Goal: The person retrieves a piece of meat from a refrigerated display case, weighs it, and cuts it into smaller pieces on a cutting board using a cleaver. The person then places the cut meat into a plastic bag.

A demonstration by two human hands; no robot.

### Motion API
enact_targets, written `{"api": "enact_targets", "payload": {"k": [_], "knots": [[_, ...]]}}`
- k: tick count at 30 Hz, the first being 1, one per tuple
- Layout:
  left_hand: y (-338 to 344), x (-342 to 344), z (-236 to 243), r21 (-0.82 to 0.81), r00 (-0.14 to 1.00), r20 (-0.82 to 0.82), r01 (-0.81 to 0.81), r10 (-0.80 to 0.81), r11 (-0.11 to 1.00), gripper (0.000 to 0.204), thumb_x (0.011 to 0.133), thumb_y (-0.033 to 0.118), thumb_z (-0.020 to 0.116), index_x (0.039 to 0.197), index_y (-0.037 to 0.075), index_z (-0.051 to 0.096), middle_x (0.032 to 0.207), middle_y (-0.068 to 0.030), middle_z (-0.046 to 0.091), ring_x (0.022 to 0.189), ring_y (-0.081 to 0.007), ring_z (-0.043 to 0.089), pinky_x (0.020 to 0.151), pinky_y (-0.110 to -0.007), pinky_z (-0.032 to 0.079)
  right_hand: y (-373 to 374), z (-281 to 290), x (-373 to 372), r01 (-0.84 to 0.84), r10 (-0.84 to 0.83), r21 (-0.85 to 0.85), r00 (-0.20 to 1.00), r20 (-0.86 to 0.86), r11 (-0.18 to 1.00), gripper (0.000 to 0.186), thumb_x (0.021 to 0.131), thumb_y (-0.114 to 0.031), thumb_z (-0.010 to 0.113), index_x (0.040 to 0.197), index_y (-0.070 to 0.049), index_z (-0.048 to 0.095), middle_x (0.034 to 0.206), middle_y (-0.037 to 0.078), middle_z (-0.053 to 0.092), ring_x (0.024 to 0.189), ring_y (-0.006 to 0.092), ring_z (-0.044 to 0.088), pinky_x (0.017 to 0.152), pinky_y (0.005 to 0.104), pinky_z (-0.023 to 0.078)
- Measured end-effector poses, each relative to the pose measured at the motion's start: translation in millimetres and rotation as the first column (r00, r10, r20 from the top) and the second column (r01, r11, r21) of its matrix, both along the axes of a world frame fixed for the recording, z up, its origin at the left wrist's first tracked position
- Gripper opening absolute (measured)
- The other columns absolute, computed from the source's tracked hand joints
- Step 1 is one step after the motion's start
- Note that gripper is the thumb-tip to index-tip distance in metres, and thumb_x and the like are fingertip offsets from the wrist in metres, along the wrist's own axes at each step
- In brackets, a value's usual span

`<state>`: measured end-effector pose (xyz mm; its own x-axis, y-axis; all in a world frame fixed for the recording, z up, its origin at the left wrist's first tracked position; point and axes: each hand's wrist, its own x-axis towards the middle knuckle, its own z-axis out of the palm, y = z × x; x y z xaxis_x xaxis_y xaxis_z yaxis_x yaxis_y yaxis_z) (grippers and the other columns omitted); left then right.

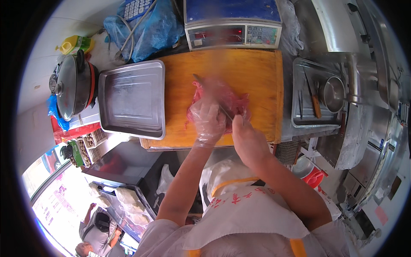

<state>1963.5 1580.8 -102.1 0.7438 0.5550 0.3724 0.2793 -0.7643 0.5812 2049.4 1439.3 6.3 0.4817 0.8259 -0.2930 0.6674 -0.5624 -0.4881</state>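
Red raw meat [235, 98] lies on a wooden board [180, 64], partly blurred by a haze in the picture. My left hand [207, 118], in a clear plastic glove, presses on the meat's left part with curled fingers. My right hand [248, 141], bare, grips a knife [227, 114] whose long blade slants up-left across the meat, beside my left fingers; its handle is mostly hidden in my fist.
An empty steel tray [130, 96] sits left, beside a lidded pot [68, 88]. A scale [231, 15] stands behind the board. At right, a tray [308, 120] holds a steel bowl [332, 94] and a wooden-handled knife [314, 105]. A person [98, 235] is at lower left.
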Motion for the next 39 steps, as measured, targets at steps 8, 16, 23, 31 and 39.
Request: {"api": "enact_targets", "payload": {"k": [8, 16, 23, 31, 39], "knots": [[-2.4, -1.6, 0.1, -0.034, 0.997, -0.019, -0.073, 0.073, 0.997, 0.038, 0.073, -0.001, 0.066, 0.111, 0.004, 0.068, 0.117, -0.0151, 0.066, 0.110, -0.0388, 0.060, 0.094, -0.051, 0.044, -21.0, -7.7, 4.0, -0.007, -0.003, -0.103, 0.995, -0.101, 0.995, 0.020, 0.099, -0.006, 0.053, 0.116, 0.002, 0.047, 0.097, 0.029, 0.068, 0.085, 0.0486, 0.069, 0.071, 0.0551, 0.056], [2.6, 1.9, 0.8, -0.027, 0.996, 0.000, -0.089, 0.089, 0.996, 0.039, 0.074, 0.000, 0.065, 0.113, 0.004, 0.068, 0.115, -0.0151, 0.065, 0.105, -0.0381, 0.059, 0.092, -0.049, 0.045, 11.8, -25.6, 20.4, -0.052, 0.053, 0.013, 0.993, -0.106, 0.999, 0.021, 0.098, -0.007, 0.056, 0.115, 0.004, 0.048, 0.092, 0.030, 0.067, 0.083, 0.0484, 0.069, 0.070, 0.0539, 0.057], [3.9, 10.2, 18.0, -0.125, 0.994, -0.047, -0.102, 0.097, 0.987, 0.031, 0.076, 0.000, 0.066, 0.107, 0.004, 0.067, 0.110, -0.0150, 0.065, 0.103, -0.0378, 0.059, 0.089, -0.049, 0.046, 44.9, -61.8, 26.7, -0.115, 0.115, 0.012, 0.993, -0.025, 0.993, 0.019, 0.099, -0.007, 0.055, 0.113, 0.004, 0.047, 0.089, 0.030, 0.067, 0.082, 0.0488, 0.069, 0.067, 0.0541, 0.055], [4.0, 5.8, 11.3, -0.072, 0.998, -0.019, -0.066, 0.065, 0.995, 0.027, 0.078, 0.001, 0.067, 0.104, 0.004, 0.067, 0.109, -0.0158, 0.066, 0.103, -0.0387, 0.060, 0.090, -0.049, 0.046, -19.5, -5.8, 14.7, -0.050, 0.016, -0.193, 0.984, -0.177, 0.980, 0.013, 0.095, 0.000, 0.055, 0.106, 0.001, 0.048, 0.090, 0.028, 0.069, 0.084, 0.0457, 0.071, 0.074, 0.0500, 0.059], [1.9, 6.8, 6.5, -0.060, 0.992, 0.031, -0.123, 0.125, 0.991, 0.026, 0.081, 0.000, 0.066, 0.106, 0.005, 0.066, 0.108, -0.0148, 0.068, 0.103, -0.0383, 0.061, 0.094, -0.049, 0.045, 23.5, -50.1, 26.5, -0.077, 0.071, -0.039, 0.988, -0.136, 0.996, 0.018, 0.098, -0.006, 0.056, 0.111, 0.003, 0.048, 0.096, 0.030, 0.070, 0.088, 0.0469, 0.071, 0.077, 0.0536, 0.058]]}}
